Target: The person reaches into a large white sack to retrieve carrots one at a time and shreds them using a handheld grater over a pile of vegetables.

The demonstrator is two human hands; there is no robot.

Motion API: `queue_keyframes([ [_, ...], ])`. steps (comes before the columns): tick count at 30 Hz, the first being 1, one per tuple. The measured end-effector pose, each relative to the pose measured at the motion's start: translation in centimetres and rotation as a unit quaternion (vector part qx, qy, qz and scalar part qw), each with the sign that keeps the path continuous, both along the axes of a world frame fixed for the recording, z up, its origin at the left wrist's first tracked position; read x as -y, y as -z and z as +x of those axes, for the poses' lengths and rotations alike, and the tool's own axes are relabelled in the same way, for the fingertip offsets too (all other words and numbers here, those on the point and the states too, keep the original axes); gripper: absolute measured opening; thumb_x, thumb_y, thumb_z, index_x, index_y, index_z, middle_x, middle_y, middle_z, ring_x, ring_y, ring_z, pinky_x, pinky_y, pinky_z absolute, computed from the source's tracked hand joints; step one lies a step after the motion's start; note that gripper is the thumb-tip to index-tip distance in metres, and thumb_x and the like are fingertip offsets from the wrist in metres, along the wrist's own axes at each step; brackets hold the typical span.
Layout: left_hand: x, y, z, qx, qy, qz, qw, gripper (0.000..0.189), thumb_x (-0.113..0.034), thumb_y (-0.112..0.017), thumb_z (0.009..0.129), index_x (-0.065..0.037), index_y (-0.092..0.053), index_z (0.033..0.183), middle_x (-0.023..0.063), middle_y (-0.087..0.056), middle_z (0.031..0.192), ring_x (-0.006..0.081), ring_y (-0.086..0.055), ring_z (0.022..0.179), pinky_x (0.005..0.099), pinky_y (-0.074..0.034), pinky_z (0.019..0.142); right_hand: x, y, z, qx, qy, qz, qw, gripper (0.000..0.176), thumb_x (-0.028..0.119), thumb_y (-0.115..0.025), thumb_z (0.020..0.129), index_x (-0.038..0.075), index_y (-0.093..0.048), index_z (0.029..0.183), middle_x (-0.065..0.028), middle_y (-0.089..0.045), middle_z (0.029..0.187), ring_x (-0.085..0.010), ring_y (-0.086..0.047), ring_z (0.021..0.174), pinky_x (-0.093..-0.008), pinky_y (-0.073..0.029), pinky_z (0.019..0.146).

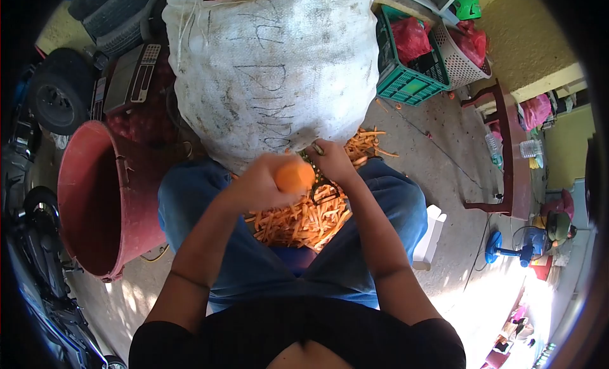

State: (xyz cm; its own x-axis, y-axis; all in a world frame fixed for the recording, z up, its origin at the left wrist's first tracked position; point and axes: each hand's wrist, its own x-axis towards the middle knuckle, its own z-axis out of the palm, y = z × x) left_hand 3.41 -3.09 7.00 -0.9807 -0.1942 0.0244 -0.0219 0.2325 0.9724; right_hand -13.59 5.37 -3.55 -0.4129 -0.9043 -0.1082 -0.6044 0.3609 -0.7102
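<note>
My left hand [260, 182] grips an orange carrot [295, 177] over my lap. My right hand [333, 161] holds a green-handled peeler [315, 175] against the carrot's far end. Below the hands, between my knees in blue jeans [190, 204], lies a heap of orange carrot peelings [304, 220]. More peelings [366, 144] lie on the floor to the right of the hands. A big white woven sack [273, 64] with black writing stands right in front of my knees.
A large red tub [89, 197] stands at my left. A green crate [406, 77] and a white basket [460, 58] with red bags sit at the back right. A dark wooden bench [510, 153], a blue fan [517, 245] and a white stool [430, 236] are at the right. Tyres [60, 90] lie at the back left.
</note>
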Motion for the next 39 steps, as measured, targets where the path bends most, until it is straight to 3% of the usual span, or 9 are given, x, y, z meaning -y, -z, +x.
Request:
queue_keyframes([
  [3,2.7,-1.0,2.4,0.021,-0.237,-0.289,0.927,0.024,-0.011,-0.065,0.061,-0.001,-0.051,0.078,0.0106,-0.054,0.068,0.0192,-0.054,0.061,0.0288,-0.042,0.057,-0.5,0.0,1.0,0.024,-0.056,0.017,0.998,0.025,0.024,-0.054,0.072,-0.001,-0.053,0.076,-0.0230,-0.052,0.064,-0.0389,-0.051,0.066,-0.0426,-0.040,0.059],
  [6,5.8,-3.6,7.8,0.068,-0.416,-0.325,0.847,0.025,-0.014,-0.062,0.066,-0.002,-0.052,0.086,0.0154,-0.054,0.072,0.0270,-0.055,0.066,0.0321,-0.043,0.059,-0.2,-1.0,1.8,-0.023,-0.147,0.075,0.986,0.022,0.022,-0.054,0.071,0.000,-0.054,0.075,-0.0214,-0.054,0.067,-0.0372,-0.052,0.070,-0.0432,-0.040,0.064],
  [11,12.0,-3.3,19.5,0.413,-0.515,-0.497,0.564,0.023,-0.015,-0.057,0.066,-0.006,-0.049,0.086,0.0151,-0.057,0.078,0.0309,-0.056,0.077,0.0418,-0.043,0.062,0.2,-0.9,2.0,-0.039,-0.176,0.081,0.980,0.022,0.019,-0.054,0.067,0.000,-0.053,0.076,-0.0204,-0.055,0.070,-0.0357,-0.053,0.072,-0.0421,-0.041,0.066],
  [15,15.2,-3.3,24.5,0.544,-0.360,-0.540,0.532,0.028,-0.018,-0.057,0.068,-0.006,-0.050,0.092,0.0137,-0.055,0.089,0.0311,-0.053,0.087,0.0408,-0.043,0.069,0.1,-1.3,2.0,-0.066,-0.191,0.095,0.975,0.021,0.020,-0.053,0.067,0.001,-0.053,0.076,-0.0200,-0.055,0.069,-0.0357,-0.053,0.071,-0.0422,-0.041,0.065],
  [17,17.6,-3.4,23.5,0.340,-0.372,-0.640,0.580,0.031,-0.018,-0.055,0.071,-0.005,-0.049,0.098,0.0134,-0.052,0.099,0.0303,-0.048,0.095,0.0383,-0.040,0.077,0.0,-2.0,1.9,-0.064,-0.190,0.112,0.973,0.022,0.018,-0.052,0.064,0.001,-0.054,0.079,-0.0200,-0.056,0.071,-0.0346,-0.054,0.073,-0.0411,-0.042,0.068],
  [22,20.7,-8.7,8.1,0.116,-0.293,-0.607,0.730,0.028,-0.014,-0.052,0.074,-0.003,-0.048,0.100,0.0134,-0.051,0.099,0.0302,-0.047,0.094,0.0343,-0.036,0.082,-0.4,-2.6,1.8,-0.060,-0.224,0.102,0.967,0.019,0.019,-0.052,0.066,0.002,-0.052,0.076,-0.0194,-0.055,0.067,-0.0356,-0.053,0.068,-0.0421,-0.041,0.063],
  [29,30.1,-6.8,-8.1,-0.015,-0.114,-0.672,0.731,0.025,-0.013,-0.044,0.077,-0.007,-0.049,0.101,0.0134,-0.051,0.099,0.0303,-0.047,0.093,0.0339,-0.037,0.080,0.1,-2.9,1.4,-0.062,-0.250,0.161,0.953,0.021,0.017,-0.050,0.066,0.002,-0.053,0.081,-0.0169,-0.057,0.074,-0.0327,-0.055,0.074,-0.0397,-0.043,0.066],
  [34,30.1,-6.6,-8.9,0.434,-0.195,-0.644,0.599,0.034,-0.024,-0.032,0.082,-0.013,-0.044,0.111,0.0114,-0.040,0.121,0.0298,-0.040,0.108,0.0330,-0.033,0.088,0.5,-3.6,0.6,-0.071,-0.247,0.148,0.955,0.021,0.017,-0.050,0.066,0.002,-0.053,0.081,-0.0165,-0.057,0.073,-0.0324,-0.055,0.073,-0.0398,-0.043,0.066],
  [39,33.6,-6.9,-6.4,0.498,-0.037,-0.653,0.569,0.042,-0.032,-0.027,0.085,-0.011,-0.039,0.118,0.0121,-0.027,0.130,0.0298,-0.032,0.115,0.0352,-0.027,0.094,0.5,-4.2,0.8,-0.063,-0.267,0.131,0.952,0.021,0.017,-0.049,0.065,0.002,-0.053,0.080,-0.0166,-0.057,0.071,-0.0326,-0.055,0.072,-0.0402,-0.043,0.065],
])
